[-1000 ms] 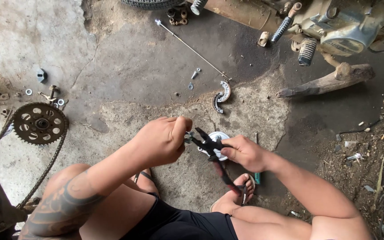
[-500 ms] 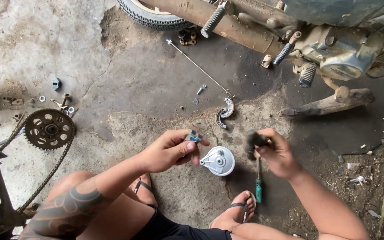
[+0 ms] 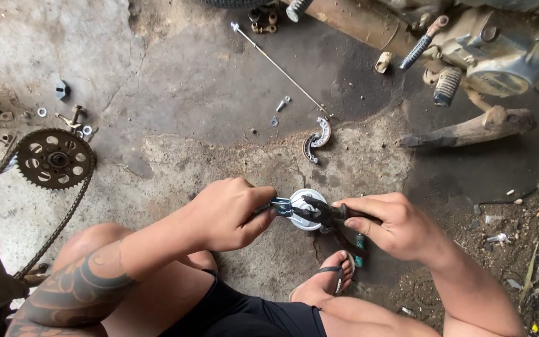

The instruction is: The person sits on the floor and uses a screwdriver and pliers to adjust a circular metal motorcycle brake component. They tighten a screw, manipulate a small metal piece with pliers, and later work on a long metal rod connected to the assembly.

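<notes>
Now the right hand [image 3: 400, 228] has brought its dark pliers [image 3: 322, 212] back onto the round silver part [image 3: 307, 209], which the left hand [image 3: 226, 215] grips by its small blue fitting [image 3: 280, 206].

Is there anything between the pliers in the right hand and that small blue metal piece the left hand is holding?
Nothing visible. The right hand holds the pliers with their nose at the small blue piece pinched in the left hand. The round silver part lies beneath them, not between.

Single head view, looking steeply down, close over hands and knees, concrete floor [image 3: 176, 75] beyond.
</notes>
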